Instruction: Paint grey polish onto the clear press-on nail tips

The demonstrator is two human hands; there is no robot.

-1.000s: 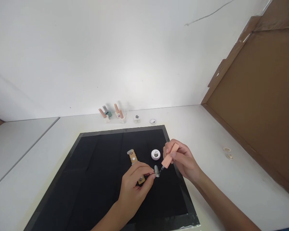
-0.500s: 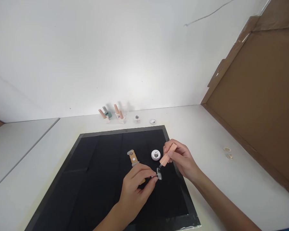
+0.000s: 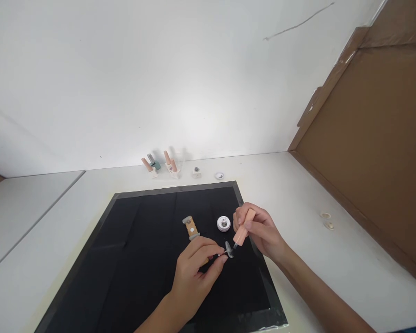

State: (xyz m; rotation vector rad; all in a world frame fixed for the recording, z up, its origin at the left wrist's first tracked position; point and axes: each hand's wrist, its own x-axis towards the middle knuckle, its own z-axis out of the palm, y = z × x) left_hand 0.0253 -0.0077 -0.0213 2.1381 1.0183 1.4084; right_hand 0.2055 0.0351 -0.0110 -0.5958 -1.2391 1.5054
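My left hand (image 3: 198, 262) pinches a thin metal stem between thumb and index finger. A grey, glossy false nail (image 3: 228, 249) sits on the stem's outer end. My right hand (image 3: 263, 231) is closed around the peach-coloured cap handle of a nail polish brush (image 3: 244, 228). The dark brush tip points down and meets the nail's lower right side, or comes very near it. Just behind the hands stands a small round white pot (image 3: 223, 224) with a grey patch on top. A tan, wavy-edged holder (image 3: 191, 226) with grey false nails lies partly behind my left hand.
The black mat (image 3: 142, 249) covers the table's middle. Along the wall stand several nail polish bottles (image 3: 174, 170), a capless bottle (image 3: 196, 173) and a small white lid (image 3: 219, 175). Two cream ring-like pieces (image 3: 327, 221) lie at right, near a brown cardboard panel (image 3: 374, 152).
The brush has moved from the nail's upper end towards its lower right side, its handle now more upright. The nail has turned more edge-on. My left hand has barely moved.
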